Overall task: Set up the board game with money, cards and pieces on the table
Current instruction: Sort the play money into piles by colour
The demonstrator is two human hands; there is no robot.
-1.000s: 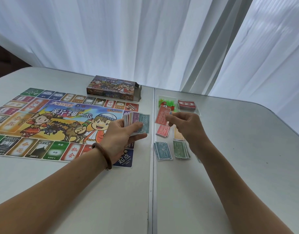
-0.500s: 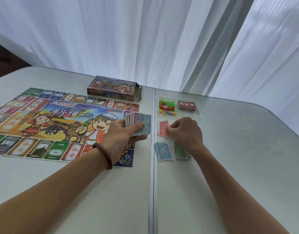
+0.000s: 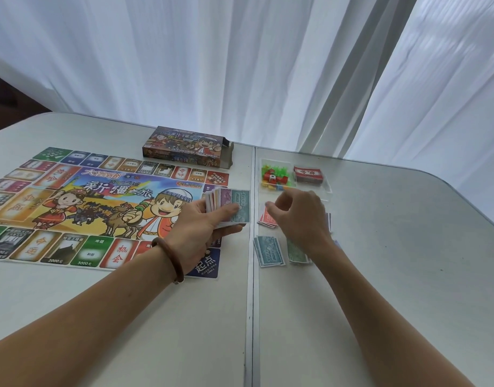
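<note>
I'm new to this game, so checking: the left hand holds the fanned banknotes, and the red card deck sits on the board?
Not quite. The left hand does hold the fanned banknotes, but the red card deck sits in the clear tray, right of the board, not on it. The head view shows this.

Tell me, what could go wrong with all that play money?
1. The left hand holds a wide fan of bills; one could slip out and scatter over the board.
2. The right hand hovers low over the red pile, its wrist above the green pile, so a careless sweep might mix the sorted piles.
3. The teal pile lies close to the seam between the table halves; a bill might slide into it.
</note>
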